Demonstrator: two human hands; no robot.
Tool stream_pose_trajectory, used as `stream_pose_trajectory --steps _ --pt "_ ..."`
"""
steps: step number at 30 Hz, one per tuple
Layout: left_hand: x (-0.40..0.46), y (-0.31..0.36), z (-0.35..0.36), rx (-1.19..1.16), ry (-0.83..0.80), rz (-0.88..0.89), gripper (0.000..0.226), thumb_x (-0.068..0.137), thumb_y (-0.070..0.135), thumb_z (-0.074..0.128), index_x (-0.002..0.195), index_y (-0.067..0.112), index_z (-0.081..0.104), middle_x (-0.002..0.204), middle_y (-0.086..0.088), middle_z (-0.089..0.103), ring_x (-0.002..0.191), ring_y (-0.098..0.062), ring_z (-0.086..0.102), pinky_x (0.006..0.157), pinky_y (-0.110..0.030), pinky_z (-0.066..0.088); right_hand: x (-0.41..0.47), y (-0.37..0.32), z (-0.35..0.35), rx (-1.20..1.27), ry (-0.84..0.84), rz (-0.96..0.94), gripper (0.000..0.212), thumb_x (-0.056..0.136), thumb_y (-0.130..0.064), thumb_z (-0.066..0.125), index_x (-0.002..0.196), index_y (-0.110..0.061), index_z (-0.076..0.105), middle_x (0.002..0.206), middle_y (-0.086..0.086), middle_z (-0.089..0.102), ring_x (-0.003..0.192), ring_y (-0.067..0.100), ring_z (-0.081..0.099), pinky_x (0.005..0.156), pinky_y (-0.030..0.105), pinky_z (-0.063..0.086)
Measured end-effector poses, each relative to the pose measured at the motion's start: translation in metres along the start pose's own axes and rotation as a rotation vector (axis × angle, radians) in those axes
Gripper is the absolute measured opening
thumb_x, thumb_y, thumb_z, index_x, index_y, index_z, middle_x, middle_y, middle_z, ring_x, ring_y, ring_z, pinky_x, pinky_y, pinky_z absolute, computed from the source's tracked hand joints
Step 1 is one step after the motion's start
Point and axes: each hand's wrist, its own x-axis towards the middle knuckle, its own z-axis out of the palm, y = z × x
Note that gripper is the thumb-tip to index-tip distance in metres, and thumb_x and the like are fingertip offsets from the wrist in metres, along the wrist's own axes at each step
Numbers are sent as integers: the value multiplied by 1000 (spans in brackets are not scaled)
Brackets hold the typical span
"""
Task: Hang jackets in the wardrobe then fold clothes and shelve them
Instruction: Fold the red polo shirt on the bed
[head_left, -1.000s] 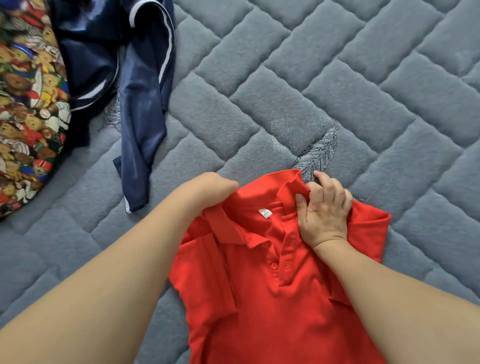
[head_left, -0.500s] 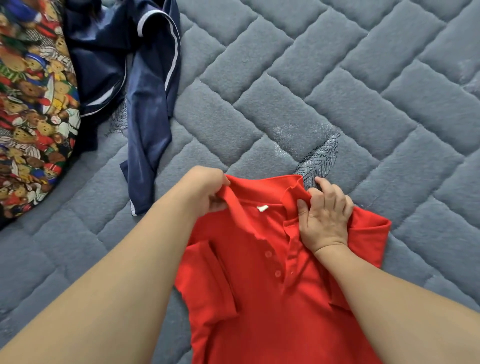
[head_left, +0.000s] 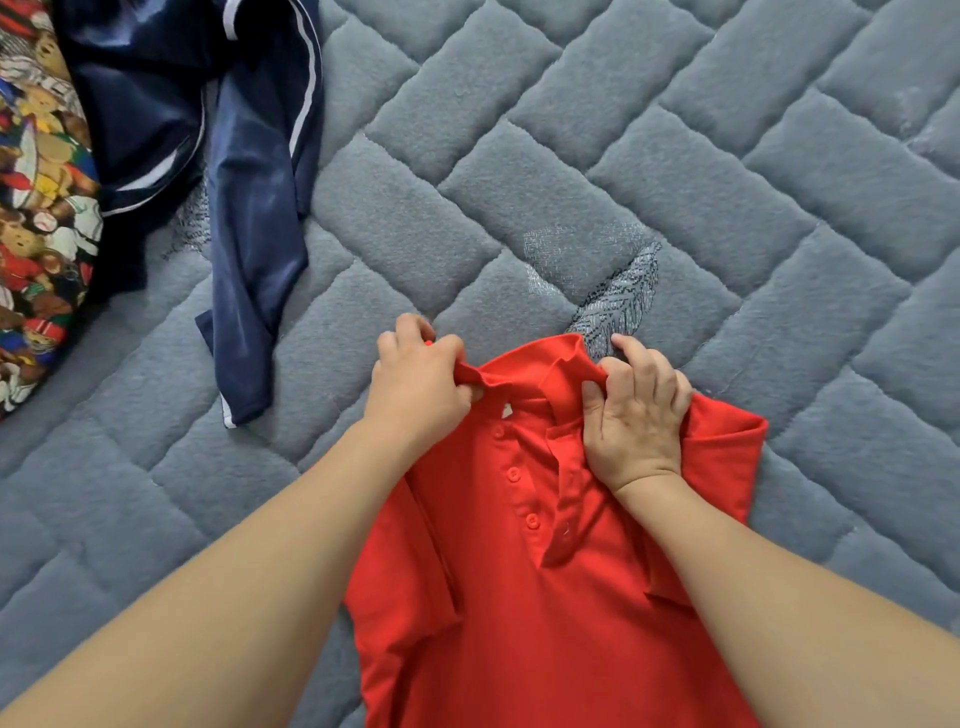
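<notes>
A red polo shirt (head_left: 545, 597) is laid front-up on a grey quilted cover (head_left: 675, 156), at 6 o'clock in the view, collar toward 12. The collar's left end is pinched by the left hand (head_left: 421, 384); the right hand (head_left: 636, 415) is curled round the collar and shoulder at the other side. The step in hand is judged to be squaring the collar before folding. For a good result the collar should be drawn taut and level, the placket kept straight, and both sleeves smoothed flat. The left sleeve looks tucked under, though this is partly hidden by the forearm. A navy garment (head_left: 249, 218) lies at 10 o'clock, a bear-print fabric (head_left: 41, 208) at 9, both apart from the shirt.
</notes>
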Motion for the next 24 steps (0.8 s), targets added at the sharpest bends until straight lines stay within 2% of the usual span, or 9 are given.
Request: stream_pose_trajectory --steps 5,9,11,13,15,17,19,22,24 --pt "16 18 -9 176 -51 5 34 85 24 62 114 13 48 124 -19 48 115 -42 49 94 -45 42 0 1 2 5 20 -32 27 92 -32 48 111 -13 55 136 8 56 119 32 46 100 47 29" --pt "0 38 -22 460 33 88 33 87 23 54 116 10 59 122 -16 58 116 -38 52 93 -42 42 1 -2 -6 68 64 -31 19 93 -23 55 110 -19 50 140 -1 56 116 30 48 99 48 31" --pt "-27 40 -26 459 173 134 30 84 22 56 109 9 65 117 -15 56 110 -37 51 89 -41 41 -1 -5 -19 156 79 -11 19 94 -17 57 113 -16 56 136 -1 59 113 30 55 96 49 34" --pt "-61 32 -21 394 430 246 20 79 14 58 97 11 66 107 -15 56 98 -37 52 78 -42 40 -6 -9 -36 266 85 -1 24 96 -13 56 119 -11 62 122 6 66 106 29 59 94 49 36" --pt "-102 16 -3 356 579 370 19 76 9 62 94 13 65 101 -14 59 90 -36 55 75 -44 41 -17 -10 -57 351 65 -22 21 90 -7 59 110 -12 66 105 7 70 97 28 60 93 50 37" --pt "-143 -4 30 333 526 507 24 76 13 65 99 15 66 105 -13 61 92 -36 58 83 -46 46 -36 -5 -77 351 5 -50 22 75 -4 58 91 -17 66 106 1 71 102 23 62 99 53 34" --pt "-174 -17 57 297 416 602 31 74 23 66 105 18 66 113 -10 59 100 -33 59 95 -53 43 -51 3 -93 331 -8 -66 25 67 -9 51 86 -19 64 116 -3 69 113 20 60 107 58 28" --pt "-180 -15 72 133 325 431 62 73 32 57 134 19 53 137 -12 46 127 -32 45 107 -67 29 -56 -2 -96 272 -65 -90 39 80 -26 42 112 -17 63 137 3 57 130 20 49 115 55 18" --pt "-161 -13 76 100 174 214 90 73 37 47 156 26 14 160 -8 10 149 -28 6 112 -73 4 -60 -13 -81 83 -255 -164 57 90 -41 33 139 -19 51 154 6 39 144 22 32 118 51 12"
